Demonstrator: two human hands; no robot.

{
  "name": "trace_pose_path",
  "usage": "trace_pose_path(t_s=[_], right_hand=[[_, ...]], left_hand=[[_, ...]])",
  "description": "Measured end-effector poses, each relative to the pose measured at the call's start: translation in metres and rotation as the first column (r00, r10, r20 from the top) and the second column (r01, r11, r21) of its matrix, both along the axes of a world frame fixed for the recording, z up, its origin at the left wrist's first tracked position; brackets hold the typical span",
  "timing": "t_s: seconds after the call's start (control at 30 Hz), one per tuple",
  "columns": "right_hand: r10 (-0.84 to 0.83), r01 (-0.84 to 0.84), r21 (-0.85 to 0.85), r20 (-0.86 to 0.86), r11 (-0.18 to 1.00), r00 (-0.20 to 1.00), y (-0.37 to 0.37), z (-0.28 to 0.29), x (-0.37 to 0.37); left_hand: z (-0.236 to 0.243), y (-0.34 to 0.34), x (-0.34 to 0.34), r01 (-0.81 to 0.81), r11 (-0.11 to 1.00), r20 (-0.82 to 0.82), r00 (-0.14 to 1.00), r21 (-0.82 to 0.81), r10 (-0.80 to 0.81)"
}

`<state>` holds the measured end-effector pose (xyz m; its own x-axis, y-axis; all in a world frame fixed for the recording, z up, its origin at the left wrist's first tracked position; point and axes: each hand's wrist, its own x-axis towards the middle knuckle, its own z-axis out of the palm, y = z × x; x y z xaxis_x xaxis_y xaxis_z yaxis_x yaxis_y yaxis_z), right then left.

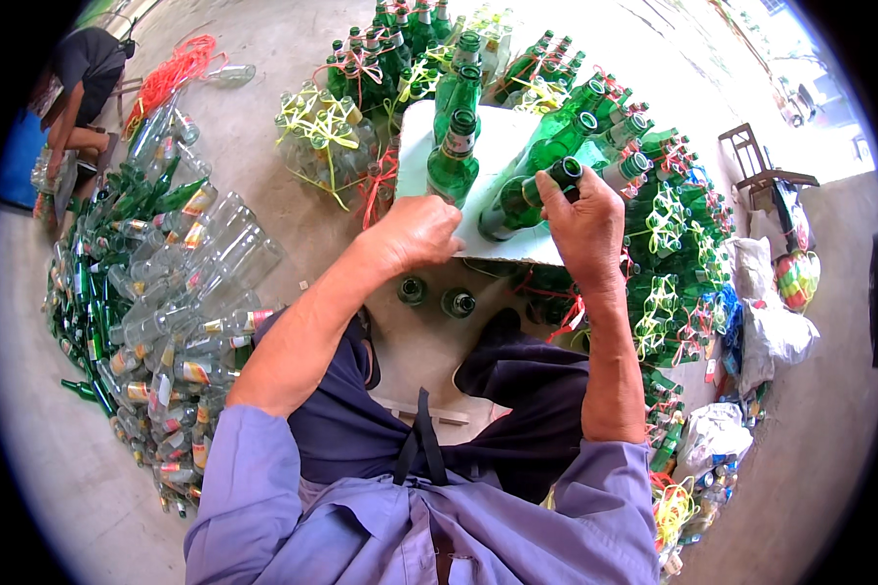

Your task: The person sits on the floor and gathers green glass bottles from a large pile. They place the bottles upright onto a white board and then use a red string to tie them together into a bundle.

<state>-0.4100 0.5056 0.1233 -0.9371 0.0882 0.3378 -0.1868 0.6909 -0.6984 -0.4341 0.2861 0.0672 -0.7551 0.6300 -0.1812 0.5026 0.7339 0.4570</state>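
Observation:
A white board [416,156] lies in front of me with several green glass bottles standing on it. My right hand [587,222] is closed round the neck of a green bottle [509,209], which leans a little at the board's near right. My left hand [415,232] is curled at the near left edge of the board, beside the foot of another green bottle [453,174]. Its fingers are bent in, and whatever they may hold is hidden. Two more green bottles, one of them a dark bottle [458,302], stand on the floor between my feet.
A big heap of loose clear bottles [195,283] covers the left floor. Tied bundles of green bottles [658,234] curve along the right, and a bundle of clear bottles [327,146] stands behind. Red twine [180,73], a person [83,73] and a white sack [780,336] lie further out.

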Motion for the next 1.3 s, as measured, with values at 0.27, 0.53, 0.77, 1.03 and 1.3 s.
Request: trace_pose_path(t_s=[0.27,0.53,0.77,1.03,1.3], right_hand=[[0.107,-0.108,0.024,0.017,0.994,0.994,-0.015,0.010,0.007],[0.226,-0.222,-0.058,0.068,0.973,0.972,-0.017,0.014,0.006],[0.378,-0.263,-0.345,0.327,0.901,0.866,0.020,0.056,0.005],[-0.076,0.057,0.535,0.014,0.843,0.997,0.042,0.095,-0.099],[-0.052,-0.198,0.773,0.286,0.603,0.957,0.049,0.057,-0.166]], left_hand=[[0.005,0.037,0.028,-0.173,0.911,-0.220,0.938,0.375,0.268],[0.000,0.055,0.016,-0.202,0.805,-0.225,0.897,0.558,0.381],[0.003,0.056,0.022,-0.226,0.787,-0.188,0.899,0.574,0.395],[0.004,0.055,0.031,-0.163,0.835,-0.235,0.915,0.526,0.327],[0.008,0.056,0.024,-0.222,0.803,-0.115,0.934,0.553,0.338]])
